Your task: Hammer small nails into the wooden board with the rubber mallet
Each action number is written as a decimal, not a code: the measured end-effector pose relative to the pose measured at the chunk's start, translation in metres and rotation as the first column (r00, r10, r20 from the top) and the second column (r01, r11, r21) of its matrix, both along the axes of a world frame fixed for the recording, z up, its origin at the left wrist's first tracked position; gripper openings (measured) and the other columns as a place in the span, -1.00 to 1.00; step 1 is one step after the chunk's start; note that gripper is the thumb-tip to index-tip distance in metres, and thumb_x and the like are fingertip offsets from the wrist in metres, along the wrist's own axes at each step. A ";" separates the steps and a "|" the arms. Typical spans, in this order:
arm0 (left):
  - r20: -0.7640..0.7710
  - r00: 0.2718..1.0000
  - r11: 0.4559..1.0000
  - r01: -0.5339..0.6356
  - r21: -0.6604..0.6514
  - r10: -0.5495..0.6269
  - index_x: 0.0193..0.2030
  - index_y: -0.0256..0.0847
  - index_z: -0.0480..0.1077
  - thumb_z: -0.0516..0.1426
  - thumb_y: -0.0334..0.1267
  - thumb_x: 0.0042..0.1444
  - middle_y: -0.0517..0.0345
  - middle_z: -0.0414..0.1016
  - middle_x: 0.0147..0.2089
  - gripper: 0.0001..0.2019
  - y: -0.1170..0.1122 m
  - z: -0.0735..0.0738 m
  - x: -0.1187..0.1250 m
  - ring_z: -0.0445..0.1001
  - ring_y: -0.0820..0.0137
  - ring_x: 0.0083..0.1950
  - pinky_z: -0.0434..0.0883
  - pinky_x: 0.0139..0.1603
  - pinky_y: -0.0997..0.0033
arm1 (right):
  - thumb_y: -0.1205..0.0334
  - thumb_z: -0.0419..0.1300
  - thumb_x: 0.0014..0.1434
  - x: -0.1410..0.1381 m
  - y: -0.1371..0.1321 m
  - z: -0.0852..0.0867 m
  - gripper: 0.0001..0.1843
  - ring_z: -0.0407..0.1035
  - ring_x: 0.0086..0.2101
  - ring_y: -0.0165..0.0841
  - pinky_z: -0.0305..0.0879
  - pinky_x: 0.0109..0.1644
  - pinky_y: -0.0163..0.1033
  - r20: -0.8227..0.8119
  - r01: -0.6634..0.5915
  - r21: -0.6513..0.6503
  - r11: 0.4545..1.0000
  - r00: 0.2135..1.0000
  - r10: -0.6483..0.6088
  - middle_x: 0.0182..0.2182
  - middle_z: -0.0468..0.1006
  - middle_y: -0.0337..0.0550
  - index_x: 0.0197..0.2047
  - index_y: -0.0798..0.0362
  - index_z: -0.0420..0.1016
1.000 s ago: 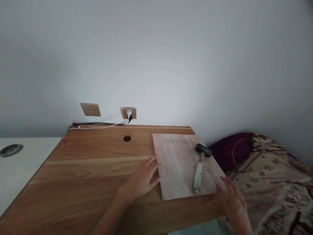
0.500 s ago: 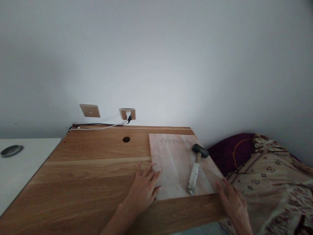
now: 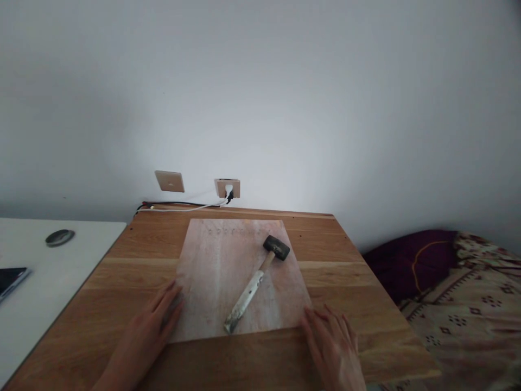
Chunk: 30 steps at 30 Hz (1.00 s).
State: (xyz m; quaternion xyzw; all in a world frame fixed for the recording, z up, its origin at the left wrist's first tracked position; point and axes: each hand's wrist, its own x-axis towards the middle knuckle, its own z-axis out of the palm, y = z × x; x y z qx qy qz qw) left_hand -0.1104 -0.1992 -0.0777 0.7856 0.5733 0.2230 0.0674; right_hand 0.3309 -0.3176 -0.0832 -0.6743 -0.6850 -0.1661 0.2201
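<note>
A pale, pinkish wooden board (image 3: 211, 271) lies flat on the wooden desktop, with a row of small marks along its far edge. On top of it rests a mallet (image 3: 253, 283), its black head toward the back right and its worn white handle pointing to the near edge. My left hand (image 3: 152, 326) touches the board's left edge, fingers stretched out and fairly close together. At the near right corner of the board, my right hand (image 3: 331, 339) has its fingers extended against the edge. Neither hand touches the mallet.
The wooden desktop (image 3: 342, 304) stands against a wall with a plugged-in socket (image 3: 235, 188) and cables (image 3: 183, 208). A white table (image 3: 89, 244) on the left holds a dark round object (image 3: 59, 238) and a flat dark device (image 3: 11, 278). Patterned bedding (image 3: 468, 315) lies right.
The board has moved left across the desktop, away from its right end, carrying the mallet along. Both my hands have moved left with it. The camera view has turned slightly.
</note>
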 end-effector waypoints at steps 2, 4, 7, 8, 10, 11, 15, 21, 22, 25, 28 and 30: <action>-0.036 0.999 0.999 0.015 0.038 -0.014 0.30 -0.03 0.52 -0.06 -0.04 0.51 0.03 0.59 0.39 -0.56 -0.009 -0.004 -0.010 0.65 0.10 0.30 0.62 0.32 0.07 | -0.07 0.03 0.59 -0.015 0.008 0.010 -0.60 0.58 0.06 0.10 0.52 0.11 0.27 -0.046 -0.034 -0.016 0.999 0.998 0.033 0.02 0.69 0.11 0.13 -0.09 0.62; -0.066 0.997 0.994 0.039 0.099 -0.033 0.25 -0.04 0.55 -0.04 -0.01 0.51 -0.02 0.62 0.34 -0.57 -0.013 -0.004 -0.011 0.65 0.06 0.29 0.61 0.32 0.00 | 0.05 0.02 0.60 -0.038 0.023 0.024 -0.63 0.60 0.02 0.00 0.63 0.01 0.14 -0.169 -0.108 -0.039 0.993 0.981 0.100 0.08 0.64 0.13 0.25 -0.07 0.55; -0.070 0.997 0.981 0.054 0.187 -0.042 0.16 -0.08 0.57 -0.01 -0.02 0.50 -0.07 0.67 0.23 -0.61 -0.010 0.003 0.000 0.65 0.02 0.26 0.61 0.29 -0.04 | 0.22 0.02 0.60 -0.079 0.053 0.045 -0.59 0.62 -0.03 -0.14 0.68 0.06 0.01 -0.343 -0.307 -0.126 0.943 0.906 0.249 0.22 0.56 0.10 0.40 -0.11 0.44; -0.062 0.997 0.978 0.054 0.203 -0.043 0.14 -0.09 0.58 -0.01 -0.04 0.50 -0.08 0.67 0.20 -0.62 -0.006 0.006 0.006 0.65 0.01 0.25 0.61 0.28 -0.04 | 0.24 0.07 0.58 -0.091 0.063 0.051 -0.58 0.61 0.03 -0.12 0.67 0.13 0.04 -0.368 -0.358 -0.158 0.920 0.886 0.282 0.26 0.53 0.10 0.41 -0.11 0.44; -0.036 0.999 0.977 0.043 0.211 -0.036 0.10 -0.12 0.58 0.00 -0.09 0.49 -0.10 0.69 0.15 -0.65 0.004 0.016 0.020 0.66 0.00 0.20 0.62 0.23 -0.05 | 0.27 0.19 0.52 -0.108 0.080 0.056 -0.61 0.55 0.16 0.01 0.64 0.20 0.16 -0.369 -0.387 -0.194 0.902 0.880 0.298 0.27 0.55 0.11 0.35 -0.05 0.51; -0.025 0.999 0.979 0.040 0.198 -0.036 0.09 -0.13 0.58 0.00 -0.12 0.48 -0.12 0.69 0.13 -0.66 0.011 0.023 0.028 0.67 -0.01 0.17 0.62 0.20 -0.08 | 0.29 0.23 0.49 -0.113 0.086 0.057 -0.64 0.53 0.18 0.05 0.63 0.22 0.19 -0.374 -0.387 -0.217 0.896 0.881 0.290 0.26 0.56 0.13 0.30 -0.01 0.55; 0.041 0.999 0.997 0.025 0.068 -0.028 0.14 -0.20 0.56 0.03 -0.15 0.46 -0.18 0.65 0.18 -0.66 0.061 0.056 0.059 0.64 -0.03 0.17 0.57 0.24 -0.11 | 0.36 0.31 0.43 -0.113 0.097 0.056 -0.66 0.51 0.23 0.08 0.60 0.27 0.22 -0.398 -0.384 -0.272 0.882 0.880 0.261 0.28 0.55 0.18 0.24 0.06 0.59; 0.022 0.976 0.962 0.216 -0.166 -0.215 0.20 -0.22 0.55 0.11 -0.21 0.41 -0.18 0.61 0.28 -0.67 0.175 0.091 0.083 0.54 0.04 0.34 0.39 0.45 0.01 | 0.29 0.35 0.43 -0.106 0.104 0.061 -0.73 0.54 0.17 0.04 0.58 0.28 0.20 -0.442 -0.430 -0.307 0.849 0.855 0.273 0.19 0.58 0.12 0.16 0.05 0.61; 0.014 0.973 0.956 0.227 -0.184 -0.229 0.21 -0.23 0.55 0.11 -0.20 0.41 -0.19 0.61 0.29 -0.66 0.189 0.092 0.084 0.54 0.04 0.35 0.38 0.45 0.01 | 0.30 0.36 0.42 -0.105 0.105 0.060 -0.72 0.54 0.16 0.02 0.60 0.27 0.17 -0.447 -0.428 -0.306 0.850 0.853 0.269 0.18 0.57 0.13 0.17 0.06 0.60; -0.014 0.962 0.932 0.260 -0.254 -0.272 0.27 -0.33 0.51 0.17 -0.16 0.38 -0.30 0.57 0.35 -0.58 0.216 0.092 0.083 0.53 -0.05 0.36 0.41 0.41 -0.03 | 0.34 0.39 0.38 -0.103 0.106 0.055 -0.65 0.55 0.16 0.06 0.64 0.21 0.15 -0.414 -0.372 -0.302 0.878 0.881 0.231 0.18 0.55 0.16 0.21 0.08 0.61; -0.045 0.950 0.908 0.280 -0.311 -0.308 0.16 -0.33 0.58 0.29 -0.25 0.23 -0.29 0.65 0.23 -0.62 0.221 0.089 0.079 0.60 -0.09 0.25 0.45 0.31 -0.01 | 0.34 0.42 0.36 -0.101 0.104 0.056 -0.63 0.56 0.15 0.06 0.65 0.18 0.12 -0.370 -0.324 -0.317 0.891 0.907 0.199 0.16 0.59 0.14 0.21 0.06 0.63; -0.064 0.945 0.903 0.283 -0.323 -0.319 0.01 -0.26 0.63 0.28 -0.36 0.17 -0.21 0.69 0.12 -0.74 0.219 0.086 0.077 0.64 -0.05 0.15 0.47 0.23 0.05 | 0.30 0.40 0.39 -0.098 0.107 0.064 -0.64 0.59 0.13 0.03 0.63 0.19 0.09 -0.348 -0.318 -0.339 0.886 0.917 0.196 0.16 0.62 0.11 0.22 0.04 0.63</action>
